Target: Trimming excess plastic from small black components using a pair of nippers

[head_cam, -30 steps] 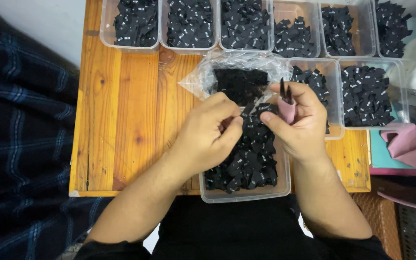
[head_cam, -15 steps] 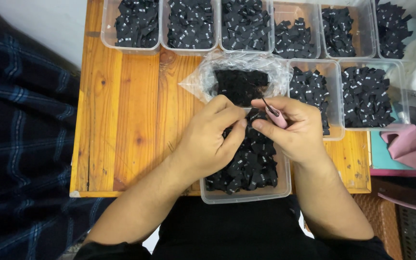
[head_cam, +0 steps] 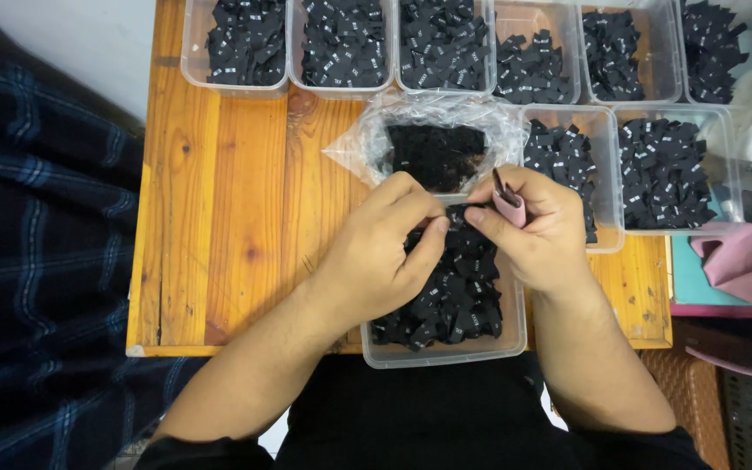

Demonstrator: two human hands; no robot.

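- Left hand [head_cam: 376,261] pinches a small black label [head_cam: 456,215] between thumb and forefinger, over the near tub [head_cam: 446,352].
- Right hand [head_cam: 537,231] meets it at the same label, fingers closed on it, with a pink snipper [head_cam: 509,206] tucked in the palm.
- The tub, full of black labels, sits at the tabletop [head_cam: 219,218] front edge.
- A clear bag [head_cam: 433,144] of black pieces lies just behind the hands.
- More tubs [head_cam: 341,43] of labels line the far edge.
- A pink cloth [head_cam: 741,261] lies to the right.
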